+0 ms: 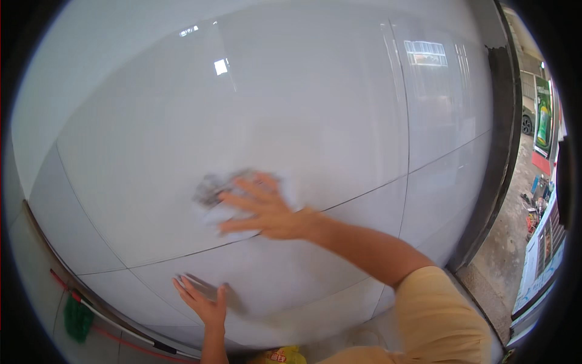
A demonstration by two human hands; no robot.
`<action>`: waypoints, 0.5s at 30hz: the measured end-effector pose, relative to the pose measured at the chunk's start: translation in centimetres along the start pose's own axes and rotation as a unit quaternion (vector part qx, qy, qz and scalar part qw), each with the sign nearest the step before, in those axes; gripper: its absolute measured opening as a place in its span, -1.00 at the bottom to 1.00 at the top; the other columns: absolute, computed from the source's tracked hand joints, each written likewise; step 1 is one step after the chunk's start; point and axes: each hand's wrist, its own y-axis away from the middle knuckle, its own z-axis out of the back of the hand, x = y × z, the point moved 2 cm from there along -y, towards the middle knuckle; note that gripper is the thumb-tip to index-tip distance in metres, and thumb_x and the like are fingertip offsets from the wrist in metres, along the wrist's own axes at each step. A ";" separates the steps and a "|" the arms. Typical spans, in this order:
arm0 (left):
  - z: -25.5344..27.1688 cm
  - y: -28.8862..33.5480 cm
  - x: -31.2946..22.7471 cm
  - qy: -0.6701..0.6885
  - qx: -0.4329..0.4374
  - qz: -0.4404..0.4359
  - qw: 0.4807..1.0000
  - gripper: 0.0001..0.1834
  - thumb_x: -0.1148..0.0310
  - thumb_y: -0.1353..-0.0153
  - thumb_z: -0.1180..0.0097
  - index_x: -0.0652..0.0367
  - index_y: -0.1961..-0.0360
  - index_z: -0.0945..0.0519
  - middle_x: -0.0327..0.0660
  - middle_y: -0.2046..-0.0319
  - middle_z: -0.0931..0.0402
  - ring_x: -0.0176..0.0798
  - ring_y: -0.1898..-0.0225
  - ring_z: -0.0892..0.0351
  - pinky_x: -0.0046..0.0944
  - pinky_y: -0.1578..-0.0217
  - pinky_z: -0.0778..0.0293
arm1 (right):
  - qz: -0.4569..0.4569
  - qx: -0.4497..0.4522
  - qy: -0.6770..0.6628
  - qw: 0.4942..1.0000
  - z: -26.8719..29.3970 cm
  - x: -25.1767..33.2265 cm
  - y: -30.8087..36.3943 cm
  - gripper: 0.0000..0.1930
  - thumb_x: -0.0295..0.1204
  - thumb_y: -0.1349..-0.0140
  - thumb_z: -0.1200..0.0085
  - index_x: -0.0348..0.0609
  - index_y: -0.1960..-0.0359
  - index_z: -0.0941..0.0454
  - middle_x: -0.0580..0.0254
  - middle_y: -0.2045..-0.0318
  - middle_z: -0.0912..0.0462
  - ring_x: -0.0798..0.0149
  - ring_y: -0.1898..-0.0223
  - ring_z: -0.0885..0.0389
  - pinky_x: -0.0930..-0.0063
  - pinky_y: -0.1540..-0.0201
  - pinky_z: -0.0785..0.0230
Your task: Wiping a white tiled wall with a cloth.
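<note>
Flat against the white tiled wall (327,145), my right hand (267,212) presses a crumpled grey-and-white cloth (211,189), its fingers spread over it. Both are smeared by motion, and part of the cloth is hidden beneath the palm. Lower and to the left, my left hand (208,306) is raised before the wall with thumb and fingers apart and nothing in it. Whether its fingertips touch the tile I cannot tell.
A green-bristled broom (77,318) and a long white-and-black pole (136,337) are at the lower left. Below is a yellow package (282,355). On the right a dark door frame (504,121) borders an opening onto paved ground (494,270) with scattered items.
</note>
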 end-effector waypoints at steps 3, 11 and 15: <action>-0.1 -2.0 -3.4 0.002 -0.035 -0.037 0.999 0.09 0.15 0.10 -0.36 0.27 -0.35 0.03 0.23 -0.35 0.26 0.28 -0.36 0.20 0.21 -0.26 0.11 | -0.109 0.016 0.085 0.990 7.8 -5.6 4.2 -0.38 -0.32 0.12 -0.30 0.44 -0.08 -0.45 0.20 -0.29 -0.24 -0.02 -0.31 -0.14 -0.13 -0.17 -0.05; -8.2 -6.0 -13.7 -0.109 -0.072 -0.161 0.978 -0.11 -0.01 -0.16 -0.04 0.24 -0.36 0.03 0.16 -0.39 0.32 0.19 -0.41 0.34 0.30 -0.27 0.33 | -0.397 -0.185 0.232 0.868 21.6 -17.2 23.3 -0.20 -0.30 0.01 -0.25 -0.19 -0.28 -0.14 -0.12 -0.17 -0.30 -0.16 -0.16 -0.24 0.08 -0.20 -0.08; -9.0 -5.9 -13.5 -0.145 -0.182 -0.164 0.959 -0.09 -0.24 -0.16 0.21 0.13 -0.38 0.02 0.17 -0.38 0.21 0.23 -0.40 0.28 0.35 -0.25 0.40 | -0.457 -0.323 0.242 0.793 23.9 -19.3 25.1 -0.23 -0.31 -0.07 -0.17 -0.23 -0.31 -0.10 -0.14 -0.17 -0.31 -0.11 -0.13 -0.30 0.15 -0.22 -0.07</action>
